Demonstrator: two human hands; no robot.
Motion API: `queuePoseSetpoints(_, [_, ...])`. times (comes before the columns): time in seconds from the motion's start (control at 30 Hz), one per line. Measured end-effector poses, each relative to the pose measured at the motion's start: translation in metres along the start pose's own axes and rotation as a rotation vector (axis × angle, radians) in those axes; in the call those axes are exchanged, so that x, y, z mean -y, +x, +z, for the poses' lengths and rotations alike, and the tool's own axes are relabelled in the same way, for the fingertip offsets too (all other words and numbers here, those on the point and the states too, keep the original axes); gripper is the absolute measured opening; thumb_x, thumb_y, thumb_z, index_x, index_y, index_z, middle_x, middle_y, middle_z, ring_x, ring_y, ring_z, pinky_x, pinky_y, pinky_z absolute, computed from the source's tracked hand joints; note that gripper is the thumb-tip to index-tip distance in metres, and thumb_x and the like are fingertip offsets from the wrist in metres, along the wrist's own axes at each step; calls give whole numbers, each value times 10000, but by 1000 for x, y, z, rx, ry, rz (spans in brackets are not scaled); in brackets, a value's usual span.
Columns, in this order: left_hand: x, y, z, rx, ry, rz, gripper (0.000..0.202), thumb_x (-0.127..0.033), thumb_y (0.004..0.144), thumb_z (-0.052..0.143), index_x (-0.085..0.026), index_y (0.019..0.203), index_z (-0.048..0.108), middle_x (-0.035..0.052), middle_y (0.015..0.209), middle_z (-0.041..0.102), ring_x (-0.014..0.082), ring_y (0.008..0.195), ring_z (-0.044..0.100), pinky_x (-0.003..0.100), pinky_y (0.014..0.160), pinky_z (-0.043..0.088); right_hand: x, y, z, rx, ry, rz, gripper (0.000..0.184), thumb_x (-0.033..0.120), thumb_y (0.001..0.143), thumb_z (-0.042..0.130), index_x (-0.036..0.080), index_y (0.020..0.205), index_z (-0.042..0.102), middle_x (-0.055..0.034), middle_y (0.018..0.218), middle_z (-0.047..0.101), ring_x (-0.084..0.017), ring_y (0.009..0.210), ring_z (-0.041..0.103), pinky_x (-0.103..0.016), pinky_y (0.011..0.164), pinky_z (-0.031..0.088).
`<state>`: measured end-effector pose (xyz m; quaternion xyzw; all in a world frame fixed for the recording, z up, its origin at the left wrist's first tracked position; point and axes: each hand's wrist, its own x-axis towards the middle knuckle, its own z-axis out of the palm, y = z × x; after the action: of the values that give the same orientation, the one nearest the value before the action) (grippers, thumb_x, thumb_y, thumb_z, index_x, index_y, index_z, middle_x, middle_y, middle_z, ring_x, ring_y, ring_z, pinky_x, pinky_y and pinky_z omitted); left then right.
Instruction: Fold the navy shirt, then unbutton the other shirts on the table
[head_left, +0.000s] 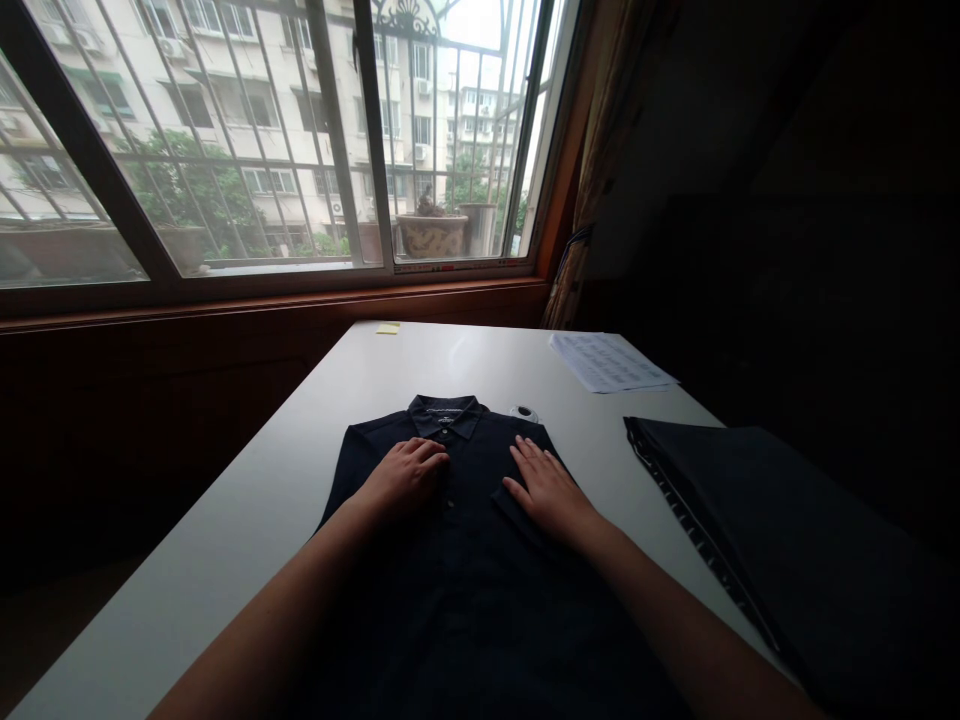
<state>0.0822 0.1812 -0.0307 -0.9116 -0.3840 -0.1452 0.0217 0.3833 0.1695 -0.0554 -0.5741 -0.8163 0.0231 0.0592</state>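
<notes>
A dark navy polo shirt [450, 560] lies front-up on the white table [225, 540], its collar pointing toward the window. My left hand [405, 475] rests on the shirt's chest just left of the button placket, fingers lying flat and together. My right hand [546, 488] presses flat on the right chest, fingers stretched out toward the collar. Both hands hold nothing.
A stack of dark folded cloth [780, 560] covers the table's right side. Printed paper sheets [609, 362] lie at the far right, a small white round object [525, 412] sits by the collar, and a yellow sticky note [388, 328] lies near the window sill.
</notes>
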Motion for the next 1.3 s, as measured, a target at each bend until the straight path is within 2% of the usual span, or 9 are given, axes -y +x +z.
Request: queuePoseSetpoints(1.3, [5,-1,5,-52,-74,-4,428,-138,899,557,-257,1306,620,70,1355,613,266,1234,543,442,1032,462,3,0,-3,9,-8,8,728,572,1008,284,98,1559,316,-109,1651,193,-248,1532,169,-441,1247,167])
